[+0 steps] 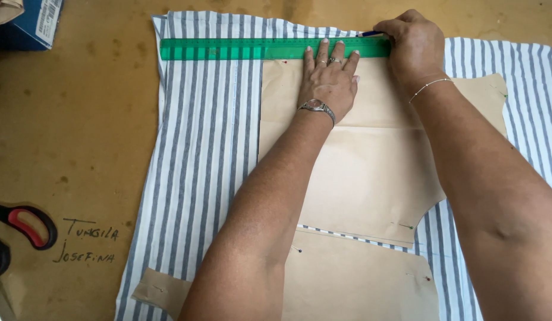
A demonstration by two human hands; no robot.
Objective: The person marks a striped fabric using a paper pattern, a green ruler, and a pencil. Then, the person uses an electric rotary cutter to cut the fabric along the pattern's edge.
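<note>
— Where is the green ruler (pixel 228 49)?
— Across the striped fabric's (pixel 198 166) top edge. The left hand (pixel 328 83), fingers flat, pins it steady; the right hand (pixel 414 44) grips a blue pen (pixel 370 34) at its end.
— Around it?
— Pinned paper pattern (pixel 371 178), desk (pixel 74 137), scissors (pixel 17 229).

Ruler (pixel 240 49) on fabric (pixel 198 154); pattern paper (pixel 371 172) below; scissors (pixel 20 232) far left.
</note>
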